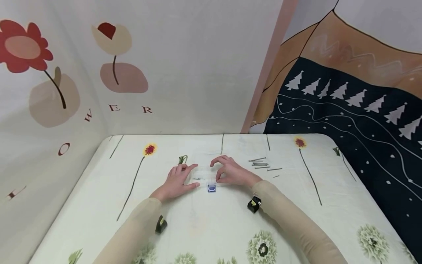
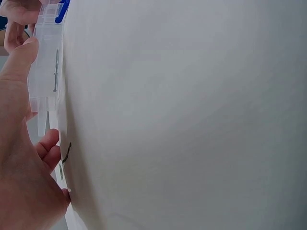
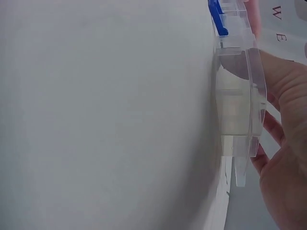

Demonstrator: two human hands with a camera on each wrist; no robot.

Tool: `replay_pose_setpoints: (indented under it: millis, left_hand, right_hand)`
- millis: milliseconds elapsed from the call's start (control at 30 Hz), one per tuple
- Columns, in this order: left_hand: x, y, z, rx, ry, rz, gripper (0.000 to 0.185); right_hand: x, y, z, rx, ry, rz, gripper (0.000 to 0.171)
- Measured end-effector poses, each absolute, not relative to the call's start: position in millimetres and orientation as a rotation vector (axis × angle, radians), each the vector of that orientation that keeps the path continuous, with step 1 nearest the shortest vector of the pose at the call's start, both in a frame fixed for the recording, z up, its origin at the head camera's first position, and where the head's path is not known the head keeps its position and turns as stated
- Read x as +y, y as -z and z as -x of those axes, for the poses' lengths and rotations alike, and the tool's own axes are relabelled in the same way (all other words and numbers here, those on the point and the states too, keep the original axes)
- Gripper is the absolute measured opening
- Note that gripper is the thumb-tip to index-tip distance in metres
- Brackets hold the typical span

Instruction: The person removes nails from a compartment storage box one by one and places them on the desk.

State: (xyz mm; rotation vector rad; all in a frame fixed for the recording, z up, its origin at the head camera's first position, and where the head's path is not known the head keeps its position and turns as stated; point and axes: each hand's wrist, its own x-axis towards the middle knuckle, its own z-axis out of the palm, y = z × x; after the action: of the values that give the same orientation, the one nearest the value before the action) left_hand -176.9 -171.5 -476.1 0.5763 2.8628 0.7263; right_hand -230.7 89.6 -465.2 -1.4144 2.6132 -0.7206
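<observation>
A clear plastic box [image 1: 204, 175] with a blue latch [image 1: 211, 188] on its near side sits on the table. Thin nails [image 2: 56, 72] show through its wall. My left hand [image 1: 176, 182] grips the box's left end, thumb along the near top edge [image 2: 41, 24] and index finger stretched toward the far side. My right hand [image 1: 233, 172] holds the right end with bent fingers, thumb near the latch and index finger curved over toward the back. In the right wrist view, that thumb [image 3: 278, 67] lies against the clear lid [image 3: 258, 96], and other fingers are partly behind the box.
Several loose nails [image 1: 260, 164] lie on the table to the right of my right hand, with a small one [image 1: 276, 176] nearer. A flower-printed cloth [image 1: 204, 227] covers the table. Hanging fabric [image 1: 197, 73] stands behind and at both sides.
</observation>
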Motion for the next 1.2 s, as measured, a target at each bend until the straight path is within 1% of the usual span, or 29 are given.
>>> replay_pose_setpoints:
  millis: [300, 467, 633, 1000, 1200]
  left_hand:
    - [-167.7, 473.3, 178.1, 2.862, -0.673, -0.595, 0.073]
    - [-165.2, 470.0, 179.0, 2.862, -0.620, -0.568, 0.074]
    - [-167.6, 468.6, 177.0, 2.860, -0.631, -0.556, 0.075]
    - [-167.3, 470.2, 176.2, 2.857, -0.646, -0.565, 0.075]
    - [-167.2, 471.4, 177.9, 2.862, -0.632, -0.562, 0.074]
  right_hand:
    - [95.6, 467.1, 229.7, 2.589, 0.735, 1.382, 0.010]
    - [106.8, 463.7, 227.9, 2.625, 0.793, 1.401, 0.014]
    - [117.5, 465.6, 228.1, 2.640, 0.890, 1.322, 0.016]
    - [123.5, 469.3, 227.6, 2.606, 1.128, 1.259, 0.011]
    - [127.2, 469.6, 225.9, 2.598, 1.221, 1.116, 0.011]
